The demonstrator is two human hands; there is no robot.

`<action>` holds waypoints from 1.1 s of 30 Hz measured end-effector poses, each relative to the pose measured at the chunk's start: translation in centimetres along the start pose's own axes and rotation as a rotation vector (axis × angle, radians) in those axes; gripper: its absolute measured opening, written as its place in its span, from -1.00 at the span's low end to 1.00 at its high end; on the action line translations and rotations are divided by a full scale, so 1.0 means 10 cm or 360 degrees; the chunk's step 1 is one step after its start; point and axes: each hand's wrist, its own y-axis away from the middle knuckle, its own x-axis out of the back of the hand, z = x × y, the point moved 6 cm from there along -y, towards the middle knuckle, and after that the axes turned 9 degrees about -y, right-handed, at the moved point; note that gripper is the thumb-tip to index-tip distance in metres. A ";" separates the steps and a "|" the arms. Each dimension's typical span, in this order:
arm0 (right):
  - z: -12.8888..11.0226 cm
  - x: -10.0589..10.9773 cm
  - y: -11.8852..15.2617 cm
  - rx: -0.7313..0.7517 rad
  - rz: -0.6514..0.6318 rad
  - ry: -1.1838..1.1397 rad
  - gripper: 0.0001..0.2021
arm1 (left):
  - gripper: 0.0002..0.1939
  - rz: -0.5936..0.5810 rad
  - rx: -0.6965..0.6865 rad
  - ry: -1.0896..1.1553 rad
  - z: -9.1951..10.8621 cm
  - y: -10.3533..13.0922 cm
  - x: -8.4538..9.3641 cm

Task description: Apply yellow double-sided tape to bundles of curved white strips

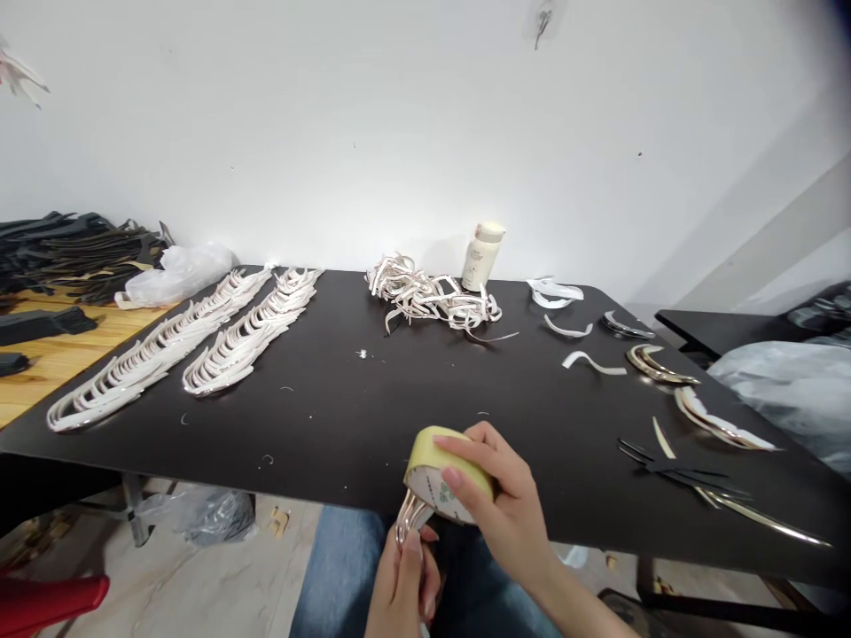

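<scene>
Near the table's front edge, my right hand [505, 496] grips a wide roll of yellowish tape [442, 449], thumb and fingers on its rim. The roll's white printed inner side faces me. Below it, over my lap, my left hand [402, 576] is closed on a small bundle of shiny silvery-white strips [413, 517]. The bundle's upper ends reach up against the tape roll; its lower part is hidden in the hand. Whether tape is stuck to the strips cannot be made out.
Two long rows of looped white strips [256, 332] lie on the left of the black table [346, 416]. A tangled strip pile [425, 292] and a cream bottle [483, 257] stand at the back. Curved strips [718, 421] and thin black strips [678, 470] lie at right.
</scene>
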 end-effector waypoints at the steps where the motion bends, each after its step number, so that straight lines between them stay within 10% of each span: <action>1: 0.02 -0.04 0.02 -0.0010 -0.0069 0.0055 -0.80 | -0.40 0.0007 0.0003 0.0007 -0.01 0.00 0.00; 8: 0.07 -0.27 0.03 -0.0220 -0.0477 0.0282 -0.73 | -0.40 0.0013 0.0102 0.0104 -0.08 -0.04 0.02; 15: 0.01 0.02 -0.16 -0.0139 -0.0026 -0.0069 -0.80 | -0.33 0.0129 0.0035 0.0032 -0.07 -0.04 0.00; 21: 0.09 -0.21 0.03 -0.0217 -0.0426 0.0247 -0.75 | -0.38 0.0158 0.0042 0.0010 -0.03 -0.01 -0.01; 27: 0.04 0.05 -0.17 -0.0162 -0.0019 -0.0014 -0.80 | -0.35 0.0135 0.0029 -0.0062 0.00 -0.02 0.00; 33: 0.11 -0.17 -0.07 -0.0265 -0.0371 0.0313 -0.77 | -0.34 0.0121 0.0028 -0.0052 -0.01 -0.02 0.00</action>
